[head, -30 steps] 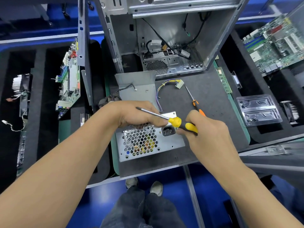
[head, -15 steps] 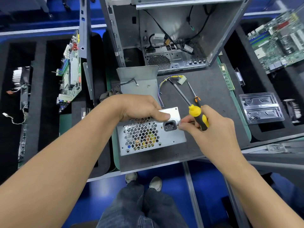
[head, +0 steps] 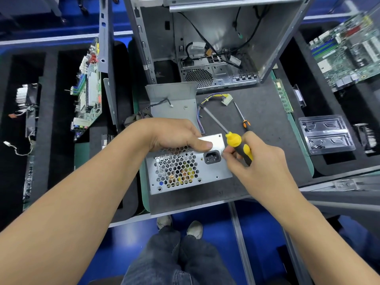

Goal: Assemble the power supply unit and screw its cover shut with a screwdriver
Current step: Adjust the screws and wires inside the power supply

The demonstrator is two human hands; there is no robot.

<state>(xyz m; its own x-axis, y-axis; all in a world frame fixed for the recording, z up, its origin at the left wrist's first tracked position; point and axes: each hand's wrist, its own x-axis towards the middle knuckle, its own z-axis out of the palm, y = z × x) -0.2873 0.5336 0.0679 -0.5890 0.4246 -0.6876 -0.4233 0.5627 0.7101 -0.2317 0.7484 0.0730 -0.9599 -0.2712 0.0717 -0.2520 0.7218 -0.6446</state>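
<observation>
Dark mat [head: 257,112]; left hand [head: 172,134] grips supply unit [head: 185,167] (screwdriver [head: 239,145] right).

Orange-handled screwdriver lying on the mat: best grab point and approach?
Grip the orange-handled screwdriver by its handle end, nearest the right hand; the thin shaft points away toward the white connector. Probably come from above, pinching across the handle, since it lies flat on the mat. The right hand already holds the yellow screwdriver, so free it first.
</observation>
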